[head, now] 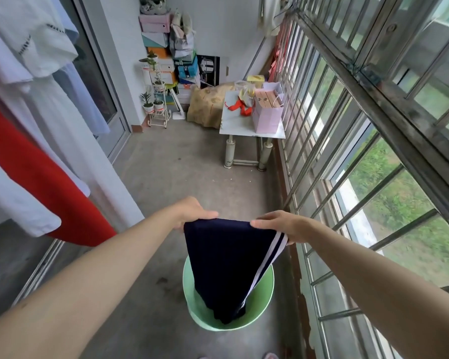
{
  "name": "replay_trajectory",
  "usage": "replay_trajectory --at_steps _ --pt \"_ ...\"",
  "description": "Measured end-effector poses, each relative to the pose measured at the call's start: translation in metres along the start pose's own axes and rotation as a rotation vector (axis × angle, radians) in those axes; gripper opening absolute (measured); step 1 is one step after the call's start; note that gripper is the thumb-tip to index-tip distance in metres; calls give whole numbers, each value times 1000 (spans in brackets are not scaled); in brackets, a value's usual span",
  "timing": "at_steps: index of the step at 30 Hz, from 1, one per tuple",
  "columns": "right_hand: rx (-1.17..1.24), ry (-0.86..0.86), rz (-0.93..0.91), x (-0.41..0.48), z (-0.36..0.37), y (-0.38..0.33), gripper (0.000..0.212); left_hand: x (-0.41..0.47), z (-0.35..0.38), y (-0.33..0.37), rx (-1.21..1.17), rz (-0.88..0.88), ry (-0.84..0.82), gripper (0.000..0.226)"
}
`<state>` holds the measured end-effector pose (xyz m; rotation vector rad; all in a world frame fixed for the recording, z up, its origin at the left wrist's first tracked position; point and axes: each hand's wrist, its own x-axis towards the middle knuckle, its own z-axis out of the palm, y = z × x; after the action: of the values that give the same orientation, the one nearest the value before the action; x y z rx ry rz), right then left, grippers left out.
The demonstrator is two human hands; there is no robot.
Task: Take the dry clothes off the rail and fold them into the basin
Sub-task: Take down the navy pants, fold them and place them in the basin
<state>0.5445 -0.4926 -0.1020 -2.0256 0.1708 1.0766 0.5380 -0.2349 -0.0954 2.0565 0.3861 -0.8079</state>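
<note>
The left hand (pixel 192 215) and right hand (pixel 278 225) each pinch a top corner of the navy garment (pixel 226 265), which hangs below them, its lower end seemingly touching the green basin (pixel 262 304).

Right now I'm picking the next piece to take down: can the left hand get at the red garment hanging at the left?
Probably, but not yet: nothing stands between the left hand and the red garment, yet that hand and the right hand both grip the navy garment over the green basin.
</note>
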Motion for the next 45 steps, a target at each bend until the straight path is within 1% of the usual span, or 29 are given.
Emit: replay_trajectory --at_steps 1,2,3,5,6,8,9,11,12,14,17,18,19,20,21,22,23,26,27,29,31,33,34,35,37,39,41,43,45 --pt "-161 -39 6 -1 0 0 61 -2 -3 -1 41 4 -65 31" --pt "-385 -65 -10 -1 1 -1 65 -6 -4 -2 96 8 -126 34" --pt "-609 -61 -38 0 3 -1 62 -9 -4 -3 175 13 -164 37" --pt "-947 74 -98 5 11 0 52 -12 -1 -2 420 42 -160 43" --pt "-1036 151 -122 6 14 -1 46 -14 3 0 576 63 -131 43" --pt "-1082 226 -130 8 18 -2 36 -21 12 3 867 100 -52 39" --pt "-1088 229 -112 8 18 -3 30 -21 17 3 958 110 -6 39" --pt "-1072 253 -72 7 16 -3 19 -18 22 -2 1003 107 100 34" --pt "-1024 285 -64 7 15 -2 14 -15 20 -6 968 118 159 28" --pt "-882 368 -76 6 11 4 11 -9 13 -13 787 152 218 18" --pt "-675 471 -103 3 0 15 20 0 1 -26 321 229 168 22" --pt "-586 494 -105 1 -4 19 22 0 0 -30 171 277 152 19" --pt "-478 504 -116 0 -7 22 21 -2 2 -32 32 311 141 10" --pt "-344 510 -136 -1 -9 25 19 -3 5 -34 -95 314 135 8" --pt "-197 519 -163 -4 -10 27 16 -5 10 -34 -191 299 136 19" --pt "-72 531 -189 -6 -10 30 13 -7 15 -31 -242 294 148 24" --pt "-1 549 -219 -8 -10 32 12 -8 19 -28 -238 301 185 26" --pt "-66 627 -271 -9 -9 38 16 -13 26 -8 -34 352 373 28" --pt "-72 648 -283 -8 -9 39 17 -14 28 -2 -1 372 432 28" --pt "16 646 -308 -6 -9 41 22 -16 28 9 -4 416 517 28" --pt "206 604 -345 -3 -8 44 24 -23 26 20 -8 459 579 26" --pt "431 538 -419 0 -8 49 21 -31 24 30 -46 536 592 20" --pt "543 464 -451 0 -7 52 20 -37 23 36 -62 578 589 18" --pt "650 360 -466 2 -5 55 26 -43 21 41 -68 615 591 17" --pt "800 126 -441 8 3 62 48 -52 19 52 -61 660 595 17" --pt "818 -55 -430 16 19 64 67 -60 16 61 -59 685 597 15" --pt "787 -177 -442 19 37 60 80 -67 13 70 -70 709 580 15" --pt "791 -233 -461 19 50 52 78 -70 10 77 -86 720 569 17" --pt "794 -230 -461 16 55 45 66 -68 6 81 -114 696 575 20"
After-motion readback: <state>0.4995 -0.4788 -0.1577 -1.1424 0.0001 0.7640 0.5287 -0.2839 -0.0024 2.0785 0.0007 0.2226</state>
